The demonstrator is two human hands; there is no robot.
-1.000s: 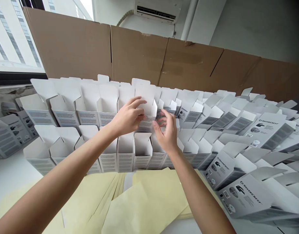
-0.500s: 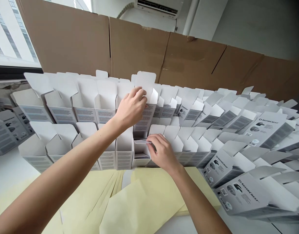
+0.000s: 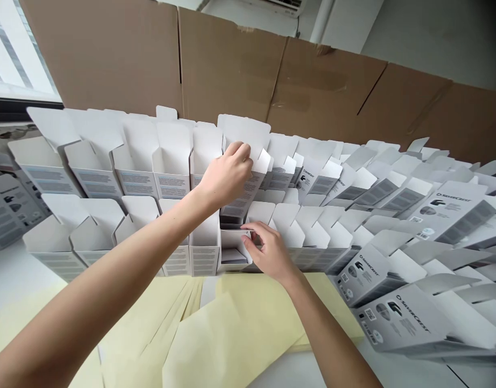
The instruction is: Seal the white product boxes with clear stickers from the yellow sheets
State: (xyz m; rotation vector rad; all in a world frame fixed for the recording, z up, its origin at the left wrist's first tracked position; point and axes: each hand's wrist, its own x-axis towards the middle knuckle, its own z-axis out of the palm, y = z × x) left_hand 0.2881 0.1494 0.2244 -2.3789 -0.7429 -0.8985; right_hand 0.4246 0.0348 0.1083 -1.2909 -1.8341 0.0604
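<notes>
My left hand (image 3: pixel 231 167) is closed over the open top of a white carton (image 3: pixel 243 196) in the back row, whose wide top flap stands up behind my fingers. What the fingertips grip inside that carton is hidden. My right hand (image 3: pixel 270 250) pinches the top flap edge of a white box (image 3: pixel 235 242) in the front row, between thumb and fingers. Grey-edged flat contents show low inside this front box. Left of it stands another open white box (image 3: pixel 204 253), upright and touching its neighbours.
Rows of open printed cartons (image 3: pixel 377 269) fill the right side and run along the back. Pale yellow sheets (image 3: pixel 239 334) lie in front of the rows on the white table. A tall cardboard wall (image 3: pixel 227 64) stands behind, with a window (image 3: pixel 17 54) at left.
The back carton under my left hand has shifted slightly right, and its flap shows wider. The flap at my right hand has risen, exposing more of the front box's inside. The view has tilted slightly down.
</notes>
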